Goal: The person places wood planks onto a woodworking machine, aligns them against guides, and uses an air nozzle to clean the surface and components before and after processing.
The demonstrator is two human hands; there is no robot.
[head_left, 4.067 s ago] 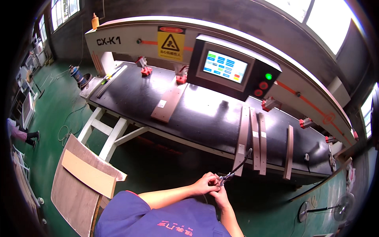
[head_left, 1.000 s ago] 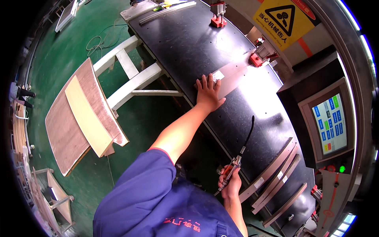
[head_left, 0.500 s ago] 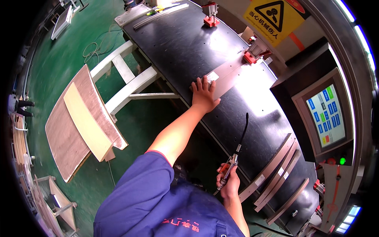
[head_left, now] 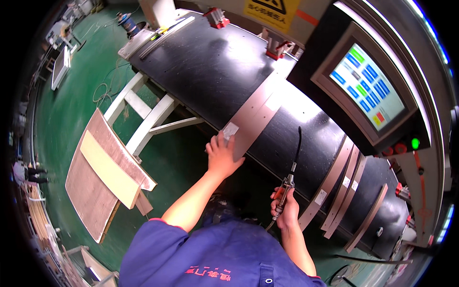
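Note:
A long brown board [head_left: 256, 112] lies across the black worktable, its near end reaching past the table's front edge. My left hand [head_left: 223, 158] rests on that near end, fingers spread beside a white label [head_left: 230, 130], holding nothing I can see wrapped in it. My right hand [head_left: 286, 206] is closed round an air blow gun [head_left: 288, 186] with orange and metal parts. The gun's thin black nozzle [head_left: 298, 148] points away from me over the table.
Several narrow brown strips [head_left: 330, 184] lie at the table's right. Red clamps [head_left: 277, 49] line the far edge. A control screen [head_left: 367, 86] hangs at the right. Left of the table, a pale strip [head_left: 110, 170] lies on a wide board [head_left: 91, 191] beside white beams [head_left: 152, 119].
The brown board has slid toward me, its near end now over the front edge. My left hand has come back with it. My right hand keeps the blow gun. My view has shifted.

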